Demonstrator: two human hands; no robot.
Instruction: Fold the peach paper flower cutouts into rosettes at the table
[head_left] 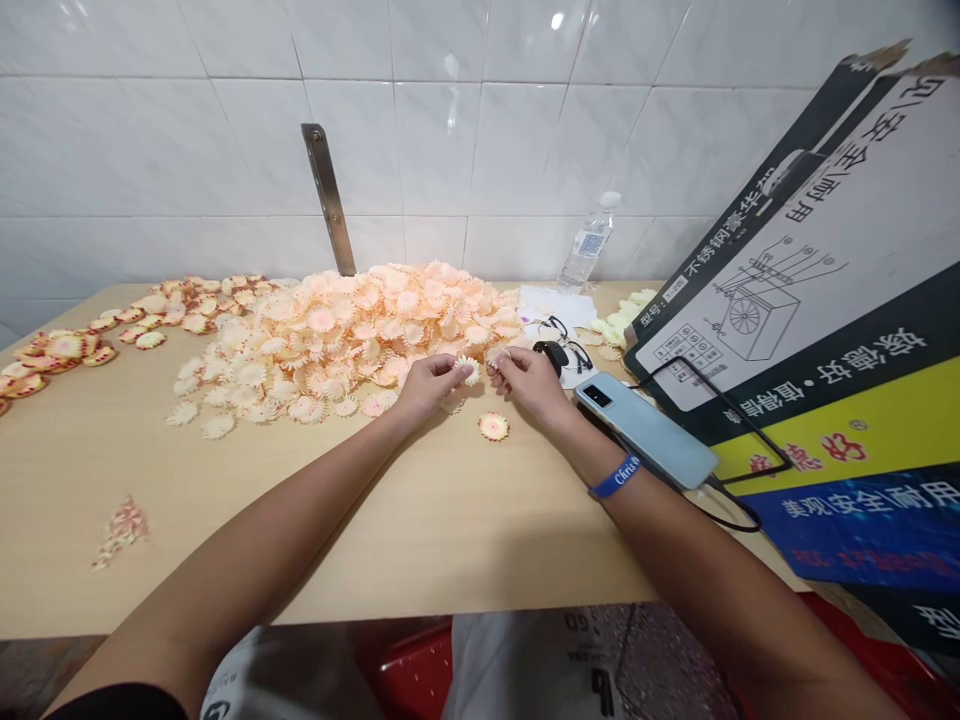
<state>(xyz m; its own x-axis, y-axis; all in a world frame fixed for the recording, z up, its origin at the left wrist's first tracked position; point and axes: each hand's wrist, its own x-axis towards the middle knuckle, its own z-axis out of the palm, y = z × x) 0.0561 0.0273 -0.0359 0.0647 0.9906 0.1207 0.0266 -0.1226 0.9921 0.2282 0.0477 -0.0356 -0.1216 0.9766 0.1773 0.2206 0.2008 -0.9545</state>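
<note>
Over the table, my left hand (427,390) pinches a pale artificial flower petal disc (469,371) by its scalloped edge, between thumb and fingers. Close beside it, my right hand (531,382) is closed in a pinch on another thin, whitish petal disc (495,356). The two discs are a small gap apart. Just below my hands a single petal disc with red tips (494,427) lies flat on the tabletop. Behind and to the left rises a big loose heap of pink and cream petal discs (360,325).
Red-edged petal stacks (64,348) lie at the left, with small scraps (124,525) nearer me. A phone (652,430) with a cable, glasses (574,350) and a bottle (589,245) are at the right. A printed cardboard box (795,300) leans over the right edge.
</note>
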